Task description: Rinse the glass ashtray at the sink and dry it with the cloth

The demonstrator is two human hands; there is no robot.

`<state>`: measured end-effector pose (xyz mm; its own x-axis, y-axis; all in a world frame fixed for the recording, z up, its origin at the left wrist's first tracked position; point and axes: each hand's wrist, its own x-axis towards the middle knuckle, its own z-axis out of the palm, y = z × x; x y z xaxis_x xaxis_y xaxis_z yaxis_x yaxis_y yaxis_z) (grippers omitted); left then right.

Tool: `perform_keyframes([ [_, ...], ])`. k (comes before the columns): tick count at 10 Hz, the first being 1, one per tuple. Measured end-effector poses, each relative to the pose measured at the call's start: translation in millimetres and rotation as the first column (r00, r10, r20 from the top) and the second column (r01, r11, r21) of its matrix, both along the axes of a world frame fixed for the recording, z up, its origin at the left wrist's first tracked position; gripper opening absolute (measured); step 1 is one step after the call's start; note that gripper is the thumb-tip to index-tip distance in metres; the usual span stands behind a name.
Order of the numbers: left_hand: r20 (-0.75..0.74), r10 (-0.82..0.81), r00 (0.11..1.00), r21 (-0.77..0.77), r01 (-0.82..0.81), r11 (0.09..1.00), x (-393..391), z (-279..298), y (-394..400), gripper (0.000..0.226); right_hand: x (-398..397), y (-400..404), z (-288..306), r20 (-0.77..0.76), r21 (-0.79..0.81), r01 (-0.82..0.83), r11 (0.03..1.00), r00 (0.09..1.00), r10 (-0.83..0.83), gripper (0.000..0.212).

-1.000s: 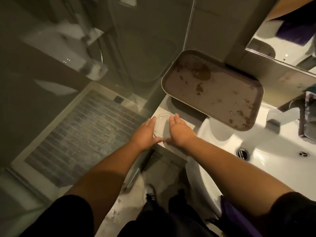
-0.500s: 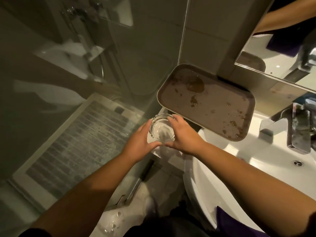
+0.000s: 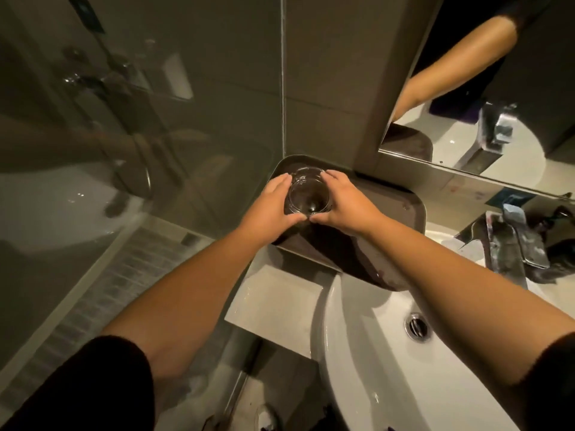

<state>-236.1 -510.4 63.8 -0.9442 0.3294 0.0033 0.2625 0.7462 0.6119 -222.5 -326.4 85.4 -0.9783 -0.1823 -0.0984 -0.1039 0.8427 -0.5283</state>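
Note:
A round clear glass ashtray [image 3: 308, 194] is held between both hands over the far left part of a brown tray [image 3: 404, 206]. My left hand [image 3: 270, 203] cups its left side and my right hand [image 3: 345, 200] cups its right side, thumbs meeting at the near edge. Whether the ashtray touches the tray I cannot tell. The white sink [image 3: 373, 353] with its drain [image 3: 418, 329] lies below right. The chrome faucet [image 3: 513, 244] stands at the right. No cloth shows clearly.
A glass shower wall [image 3: 140, 135] stands at the left, with a ribbed mat [image 3: 102, 290] on the shower floor. A mirror [image 3: 497, 88] hangs above the sink at the right. A white ledge [image 3: 273, 300] lies left of the basin.
Both hands lifted the ashtray from the white ledge and carried it up and away, over the brown tray. The camera view shifted left and down.

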Motion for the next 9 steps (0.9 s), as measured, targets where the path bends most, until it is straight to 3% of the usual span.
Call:
perform_keyframes([
  [2,0.049,-0.041,0.998,-0.069,0.045,0.997,-46,-11,21,0.099,-38,22,-16,0.028,-0.007,0.012,1.0,1.0,-0.011,0.094],
  [4,0.087,-0.06,0.994,-0.095,0.068,0.993,-61,-29,25,0.099,-53,25,-37,0.075,-0.016,0.026,1.0,0.997,-0.025,0.105],
  [7,0.057,-0.071,0.996,-0.112,0.077,0.991,-68,-38,30,0.095,-62,31,-53,0.071,0.002,0.043,0.999,0.997,-0.043,0.109],
  [9,0.02,-0.038,0.999,-0.232,0.041,0.972,-62,-30,32,0.097,-51,25,-45,0.093,0.063,0.068,0.996,0.993,-0.074,0.118],
])
